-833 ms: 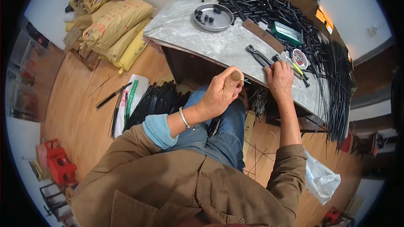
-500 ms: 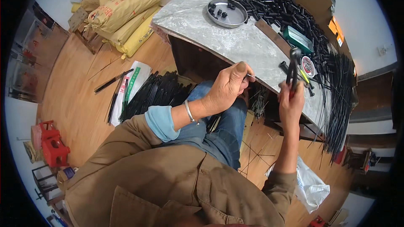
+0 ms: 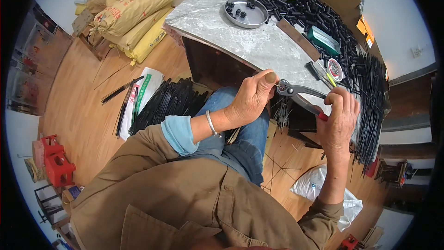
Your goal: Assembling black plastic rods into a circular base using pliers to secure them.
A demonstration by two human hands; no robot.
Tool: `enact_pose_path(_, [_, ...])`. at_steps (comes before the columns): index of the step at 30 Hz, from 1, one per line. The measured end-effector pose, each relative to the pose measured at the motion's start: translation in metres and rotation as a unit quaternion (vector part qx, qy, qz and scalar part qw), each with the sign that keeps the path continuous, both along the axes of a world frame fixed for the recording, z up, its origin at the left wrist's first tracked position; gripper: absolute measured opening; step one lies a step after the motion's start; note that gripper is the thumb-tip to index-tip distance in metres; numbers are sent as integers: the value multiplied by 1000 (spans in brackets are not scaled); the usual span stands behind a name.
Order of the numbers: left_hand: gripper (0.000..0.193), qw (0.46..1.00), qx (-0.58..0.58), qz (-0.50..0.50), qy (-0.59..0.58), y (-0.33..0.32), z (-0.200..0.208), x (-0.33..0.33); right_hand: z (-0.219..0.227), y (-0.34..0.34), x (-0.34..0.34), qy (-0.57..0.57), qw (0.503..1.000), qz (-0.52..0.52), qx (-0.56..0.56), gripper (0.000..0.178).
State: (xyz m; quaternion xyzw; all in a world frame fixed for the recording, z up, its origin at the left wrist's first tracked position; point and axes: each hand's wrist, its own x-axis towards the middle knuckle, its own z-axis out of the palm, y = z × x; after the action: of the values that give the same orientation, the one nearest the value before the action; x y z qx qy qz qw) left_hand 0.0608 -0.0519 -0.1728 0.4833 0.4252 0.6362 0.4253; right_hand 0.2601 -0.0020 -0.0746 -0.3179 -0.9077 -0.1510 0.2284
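My left hand [image 3: 253,98] is closed in a pinch in front of the table edge, thumb on top, with the tip of a thin wire [image 3: 277,84] sticking out past it. The rest of that wire is hidden in the fingers. My right hand [image 3: 339,118] grips a pair of pincers [image 3: 299,89] with dark metal handles and a bit of red on the lower one. Its handles are spread apart. The round pincer head points left and is right at the wire tip, beside my left thumb; whether the jaws touch the wire I cannot tell.
On the grey table [image 3: 222,37] are a round metal tray [image 3: 252,19] with small black parts, a heap of black parts [image 3: 300,7], a flat bar [image 3: 298,39], a green box [image 3: 323,40] and a small round tub [image 3: 334,69]. Black rods [image 3: 169,104] lie on the floor; thin wires [image 3: 370,111] hang over the table's right end.
My right hand has moved right and turned, swinging the pincers from upright to nearly level, so their head now meets the wire at my left hand. The left hand has barely moved.
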Motion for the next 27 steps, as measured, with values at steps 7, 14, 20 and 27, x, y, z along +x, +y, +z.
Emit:
enact_pose_path(7, [61,1000,10,5,2,-4,4,-7,-30,-12,10,63,941,-14,-333,22])
enact_pose_path(14, [59,998,-32,-49,-28,-4,-3,-3,-52,-40,9,192,393,44,-898,21])
enact_pose_path(20, [65,990,-47,-75,-110,-6,4,-21,-37,-37,-7,123,852,48,-507,10])
enact_pose_path(27, [70,999,-12,-41,-16,-4,-5,-17,-49,-45,13,145,442,8,-885,16])
